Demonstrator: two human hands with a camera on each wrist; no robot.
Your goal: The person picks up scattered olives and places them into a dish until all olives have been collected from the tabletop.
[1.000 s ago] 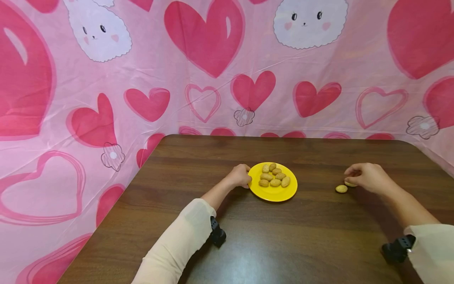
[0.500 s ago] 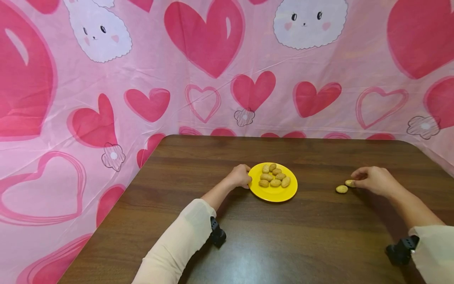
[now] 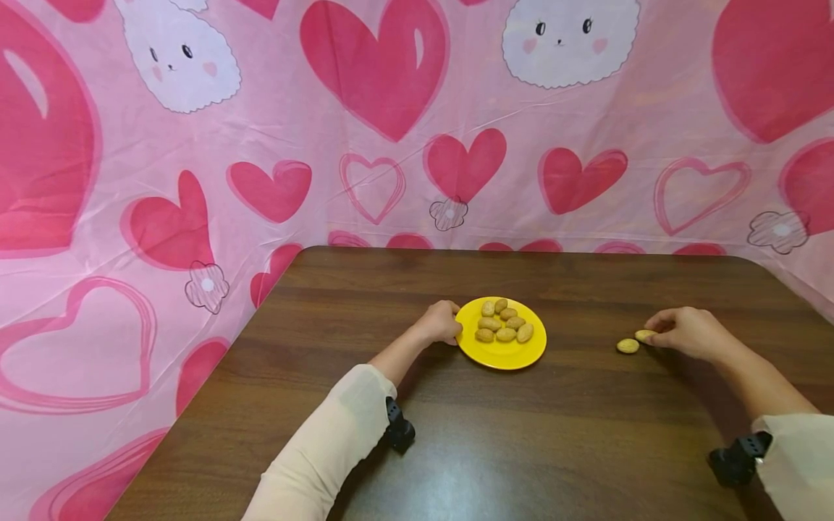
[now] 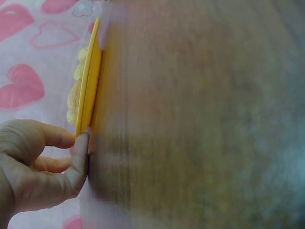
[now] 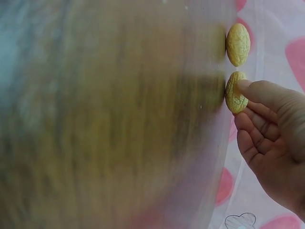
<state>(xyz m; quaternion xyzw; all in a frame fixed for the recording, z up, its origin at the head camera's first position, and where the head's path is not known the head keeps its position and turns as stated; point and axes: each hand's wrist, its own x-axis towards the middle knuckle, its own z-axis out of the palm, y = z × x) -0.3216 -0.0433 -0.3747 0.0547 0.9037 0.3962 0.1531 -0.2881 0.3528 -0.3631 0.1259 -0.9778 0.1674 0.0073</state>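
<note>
A yellow plate (image 3: 502, 357) lies on the brown table, bearing several tan, wrinkled oval nuts in their shells (image 3: 505, 335). My left hand (image 3: 439, 323) pinches the plate's left rim between thumb and fingers; the left wrist view shows the plate (image 4: 90, 86) edge-on with fingertips at its near edge. Out to the right, my right hand (image 3: 691, 333) pinches one nut (image 5: 235, 93) between thumb and fingers, at table level. Another nut (image 3: 628, 346) lies just left of it on the wood. Part of the pinched nut is hidden by the thumb.
The wooden table (image 3: 521, 449) has rounded far corners. Behind it and along the left hangs a pink cloth (image 3: 274, 116) printed with hearts. A stretch of table separates the plate from the two nuts at right.
My right hand has shifted slightly right, and more of the nut at its fingertips shows now. The left hand and plate have stayed in place.
</note>
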